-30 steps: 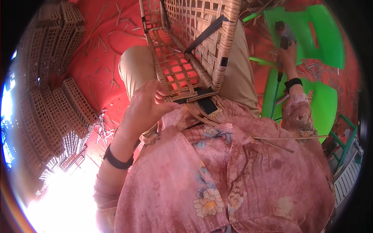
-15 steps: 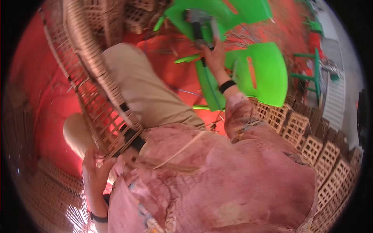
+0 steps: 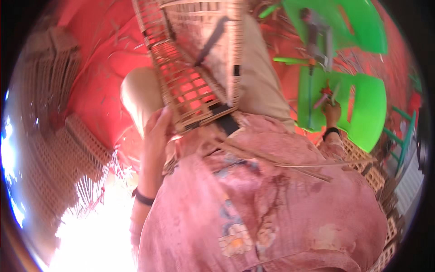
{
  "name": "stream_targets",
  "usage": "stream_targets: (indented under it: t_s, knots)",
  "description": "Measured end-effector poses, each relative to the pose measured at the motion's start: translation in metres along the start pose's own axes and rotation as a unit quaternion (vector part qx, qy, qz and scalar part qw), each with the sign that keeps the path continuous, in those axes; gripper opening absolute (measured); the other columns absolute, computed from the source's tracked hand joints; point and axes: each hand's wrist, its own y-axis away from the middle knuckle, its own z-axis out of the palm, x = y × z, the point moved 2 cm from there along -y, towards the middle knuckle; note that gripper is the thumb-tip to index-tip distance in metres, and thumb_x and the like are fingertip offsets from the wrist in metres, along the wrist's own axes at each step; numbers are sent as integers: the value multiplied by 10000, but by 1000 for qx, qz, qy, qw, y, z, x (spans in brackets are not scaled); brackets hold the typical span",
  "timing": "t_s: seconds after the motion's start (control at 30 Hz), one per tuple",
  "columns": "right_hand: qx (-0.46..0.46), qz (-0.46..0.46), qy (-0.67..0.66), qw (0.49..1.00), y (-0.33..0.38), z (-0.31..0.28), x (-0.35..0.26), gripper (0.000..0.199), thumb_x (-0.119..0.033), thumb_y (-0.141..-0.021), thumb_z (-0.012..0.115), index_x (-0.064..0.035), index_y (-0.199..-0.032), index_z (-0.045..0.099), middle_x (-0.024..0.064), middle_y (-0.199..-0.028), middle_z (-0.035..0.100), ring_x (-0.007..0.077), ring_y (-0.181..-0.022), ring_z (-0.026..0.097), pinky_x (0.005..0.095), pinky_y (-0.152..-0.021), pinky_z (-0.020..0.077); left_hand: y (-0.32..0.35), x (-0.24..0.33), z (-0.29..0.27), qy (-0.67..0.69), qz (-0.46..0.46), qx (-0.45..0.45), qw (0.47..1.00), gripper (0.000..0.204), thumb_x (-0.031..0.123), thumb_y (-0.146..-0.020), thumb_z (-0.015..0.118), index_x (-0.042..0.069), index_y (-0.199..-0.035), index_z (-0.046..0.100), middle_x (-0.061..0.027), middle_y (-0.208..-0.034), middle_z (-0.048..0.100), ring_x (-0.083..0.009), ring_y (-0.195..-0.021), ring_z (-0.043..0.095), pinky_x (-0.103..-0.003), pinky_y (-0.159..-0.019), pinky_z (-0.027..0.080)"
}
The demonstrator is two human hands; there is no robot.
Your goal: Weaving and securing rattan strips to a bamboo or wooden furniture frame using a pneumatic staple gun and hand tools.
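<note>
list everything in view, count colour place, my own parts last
woven basket: one, tan and black, upper middle
hand tool: one, red and grey, blurred, right
power tool: one, grey, upper right
plastic seats: two, green, upper right
cane strips: several, tan, centre
lattice pieces: many, brown, left and lower right
scraps: many, pale, between the seats
floor covering: one, red, spread beneath
metal frame: one, green, right
ribbed panel: one, whitish, far right
floral top: one, pink, lower middle
trousers: one pair, beige, upper middle
wristbands: two, black, one per wrist
left hand: one, bare, at basket corner
right hand: one, bare, at the hand tool
</note>
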Motion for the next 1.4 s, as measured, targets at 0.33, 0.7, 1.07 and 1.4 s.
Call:
stream_targets:
  t_s: [0.33, 0.7, 1.07, 1.4]
  knots:
    - [140, 139, -225, 954, -47, -21, 60, 311, -234, -764, 637, 54, -873, 675, 115, -744, 648, 214, -594, 600, 372, -551, 456, -33, 17, 27, 287, -66, -159, 943, 398, 282, -985, 555, -8, -1256, 521, -147, -1169, 644, -250, -1010, 663, -409, -892, 565]
    - [-319, -343, -340, 815, 146, -229, -376, 382, -151, -898, 580, -16, -1255, 602, 18, -927, 614, 116, -805, 589, 245, -711, 490, -37, 11, 22, 285, -46, -230, 929, 387, 244, -1009, 482, -54, -1254, 520, -193, -1178, 638, -287, -1044, 654, -418, -919, 548]
    - [-477, -573, -84, 661, 160, -220, -438, 249, -60, -880, 584, -33, -1120, 639, 153, -1015, 672, 331, -874, 657, 392, -724, 505, -36, 14, 22, 268, -18, -252, 930, 459, 275, -1056, 355, -102, -1278, 494, -228, -1190, 622, -298, -1103, 622, -403, -977, 502]
    - [-540, -572, -151, 598, 147, -194, -445, 232, -112, -923, 576, -11, -1115, 657, 128, -838, 643, 296, -722, 609, 390, -637, 453, -35, 17, 20, 262, -14, -265, 928, 483, 343, -1028, 461, -56, -1296, 501, -181, -1230, 616, -254, -1078, 644, -373, -943, 532]
